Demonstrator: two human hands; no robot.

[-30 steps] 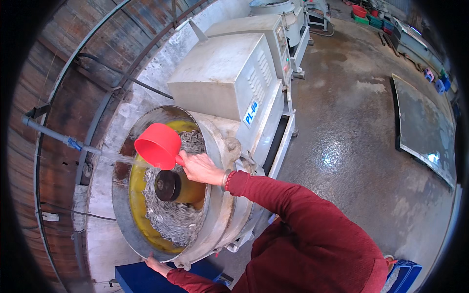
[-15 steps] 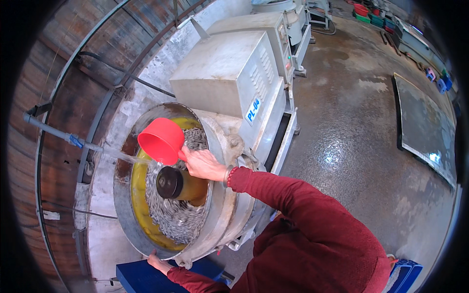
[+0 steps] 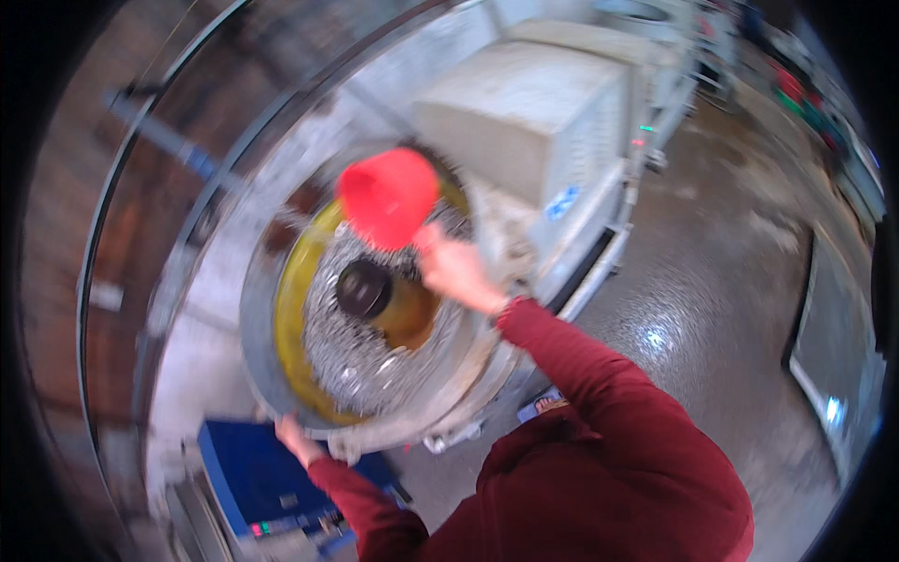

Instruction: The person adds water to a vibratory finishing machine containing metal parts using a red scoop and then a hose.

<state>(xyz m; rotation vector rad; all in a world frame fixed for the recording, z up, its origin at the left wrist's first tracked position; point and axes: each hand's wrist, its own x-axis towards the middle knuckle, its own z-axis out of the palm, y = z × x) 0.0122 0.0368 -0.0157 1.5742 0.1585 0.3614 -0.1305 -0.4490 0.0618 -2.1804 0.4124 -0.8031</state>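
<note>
My right hand [image 3: 457, 270] grips the handle of a red plastic dipper [image 3: 387, 199], blurred by motion, above the far part of a round metal tub [image 3: 257, 323]. Whether the dipper holds anything I cannot tell. Lined in yellow, the tub holds a wet mass of small grey pieces [image 3: 351, 351] around a central post with a black cap [image 3: 364, 289]. At the tub's near left rim, my left hand [image 3: 298, 442] rests with its fingers curled over the edge. A blurred stream of water [image 3: 295, 220] falls into the tub at its left side.
A grey pipe [image 3: 173, 145] reaches in from the rusty wall on the left. Behind the tub stands a pale machine housing [image 3: 524, 112]. A blue box-shaped unit [image 3: 248, 468] sits near my left hand. Wet concrete floor [image 3: 693, 281] and a framed panel [image 3: 843, 365] lie to the right.
The whole view has shifted and blurred. My right hand has moved the dipper rightward relative to the black-capped post, away from the water stream. My left hand remains at the rim.
</note>
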